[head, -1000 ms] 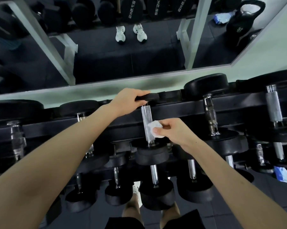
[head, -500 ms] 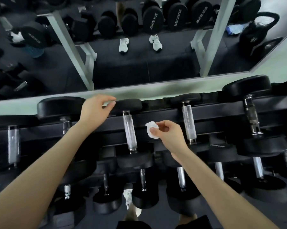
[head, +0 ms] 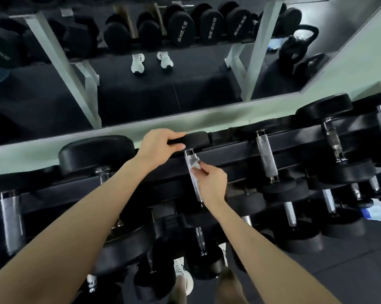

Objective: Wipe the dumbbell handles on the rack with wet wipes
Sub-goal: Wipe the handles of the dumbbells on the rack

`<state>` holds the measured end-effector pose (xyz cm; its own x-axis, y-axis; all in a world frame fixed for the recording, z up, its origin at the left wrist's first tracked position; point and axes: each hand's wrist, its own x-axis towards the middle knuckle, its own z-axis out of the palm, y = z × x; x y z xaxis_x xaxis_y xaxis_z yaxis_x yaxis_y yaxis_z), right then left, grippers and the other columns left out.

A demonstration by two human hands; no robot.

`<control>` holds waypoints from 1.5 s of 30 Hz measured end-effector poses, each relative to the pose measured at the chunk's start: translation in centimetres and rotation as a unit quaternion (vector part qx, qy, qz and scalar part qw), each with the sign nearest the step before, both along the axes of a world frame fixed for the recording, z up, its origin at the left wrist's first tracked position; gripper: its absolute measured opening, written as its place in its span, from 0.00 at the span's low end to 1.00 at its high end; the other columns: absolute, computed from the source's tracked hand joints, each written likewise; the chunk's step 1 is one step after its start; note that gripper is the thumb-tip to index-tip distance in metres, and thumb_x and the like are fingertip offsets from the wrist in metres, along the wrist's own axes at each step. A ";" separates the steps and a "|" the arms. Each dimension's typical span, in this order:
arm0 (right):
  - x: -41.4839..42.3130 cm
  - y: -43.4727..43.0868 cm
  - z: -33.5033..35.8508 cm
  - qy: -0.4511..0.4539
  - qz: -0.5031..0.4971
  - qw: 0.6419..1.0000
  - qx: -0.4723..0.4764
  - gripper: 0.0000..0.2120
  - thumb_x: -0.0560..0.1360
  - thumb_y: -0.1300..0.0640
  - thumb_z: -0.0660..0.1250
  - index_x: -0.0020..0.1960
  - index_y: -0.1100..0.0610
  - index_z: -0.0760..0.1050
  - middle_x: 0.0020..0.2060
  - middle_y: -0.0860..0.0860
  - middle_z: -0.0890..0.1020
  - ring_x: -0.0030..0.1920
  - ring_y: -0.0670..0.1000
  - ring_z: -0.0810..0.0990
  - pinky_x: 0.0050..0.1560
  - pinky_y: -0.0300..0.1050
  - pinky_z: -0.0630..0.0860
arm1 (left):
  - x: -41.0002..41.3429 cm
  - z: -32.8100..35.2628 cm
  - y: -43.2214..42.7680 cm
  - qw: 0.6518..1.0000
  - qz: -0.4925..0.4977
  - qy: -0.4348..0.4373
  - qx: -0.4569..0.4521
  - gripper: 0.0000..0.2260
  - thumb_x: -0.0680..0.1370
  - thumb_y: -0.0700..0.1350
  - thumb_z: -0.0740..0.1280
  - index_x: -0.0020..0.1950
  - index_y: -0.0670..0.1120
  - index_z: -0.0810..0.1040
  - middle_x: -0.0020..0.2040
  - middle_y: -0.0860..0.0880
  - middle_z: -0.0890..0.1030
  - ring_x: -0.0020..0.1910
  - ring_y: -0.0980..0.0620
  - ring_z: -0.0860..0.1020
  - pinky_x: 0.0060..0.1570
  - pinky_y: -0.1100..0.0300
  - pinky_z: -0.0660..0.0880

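Your left hand (head: 161, 143) grips the dumbbell's far head (head: 194, 139); your right hand (head: 211, 183) pinches a wet wipe (head: 195, 164) against its chrome handle (head: 194, 176). Next, probably stroke downward.

Hidden / cut off / blurred, top tier of rack

Wet wipe (head: 195, 165) smeared by motion blur, edges unclear, mostly under right hand (head: 211, 183) fingers. Handle (head: 193, 178): lower part covered by that hand, near-end head not visible. Left hand (head: 161, 147) covers left side of far head (head: 196, 139). Both forearms run off bottom edge. Far-left dumbbell (head: 10, 220) cut by left edge. Blue packet (head: 377, 211) at right part hidden behind weights, label too small to read.
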<state>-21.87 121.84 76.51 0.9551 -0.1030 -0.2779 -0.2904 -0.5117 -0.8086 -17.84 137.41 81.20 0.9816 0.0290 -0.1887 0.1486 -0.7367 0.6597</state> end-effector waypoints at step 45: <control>1.2 -5.3 -0.6 0.057 0.247 0.963 -0.092 0.20 0.68 0.54 0.74 0.23 0.58 0.69 0.18 0.50 0.66 0.22 0.44 0.62 0.26 0.38 0.59 | -1.0 -0.3 -0.4 0.993 0.081 0.005 -0.088 0.17 0.73 0.43 0.72 0.61 0.49 0.79 0.60 0.51 0.80 0.61 0.55 0.76 0.65 0.58 0.70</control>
<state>-20.69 116.55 75.86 0.8647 0.2984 -0.4042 -0.0563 -0.7420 -0.6681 -18.89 136.97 80.88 0.9646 0.1523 -0.2151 0.2635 -0.5759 0.7739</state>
